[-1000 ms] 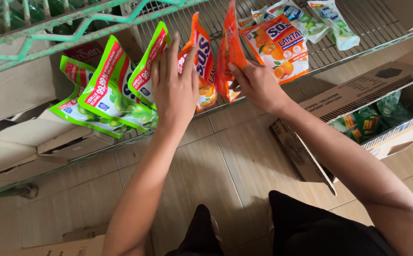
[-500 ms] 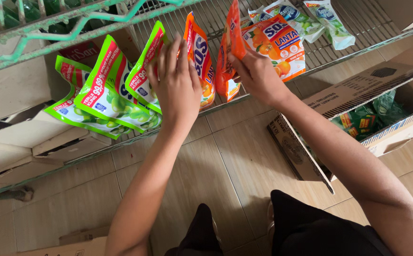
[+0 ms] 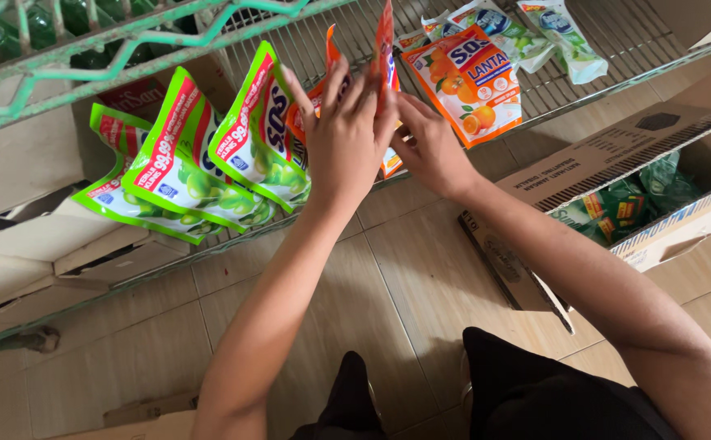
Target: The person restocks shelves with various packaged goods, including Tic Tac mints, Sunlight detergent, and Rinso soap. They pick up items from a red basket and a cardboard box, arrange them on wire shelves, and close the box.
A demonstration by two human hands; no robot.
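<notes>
1. Head view: left hand (image 3: 346, 134) lies flat against the upright orange pouches (image 3: 384, 49) at the front edge of the wire shelf (image 3: 584, 77), fingers spread apart, pressing rather than gripping.
2. Right hand (image 3: 430, 151) is just beside it on the pouches' right side; fingers curl in under them, thumb hidden, so a real grip can't be told.
3. Step looks like squaring up the orange row, approx mid-way; next move likely needs both hands to push the pouches upright and tight against the green ones w/o tipping them.
4. Green pouches (image 3: 200, 163) lean in a row at the shelf's left front edge, touching the orange ones.
5. Flat orange pouch (image 3: 465, 81) lies just right, nearest thing in the way.
6. Open carton (image 3: 616, 175) w/ green packs sits on the tile floor (image 3: 127, 350), right.
</notes>
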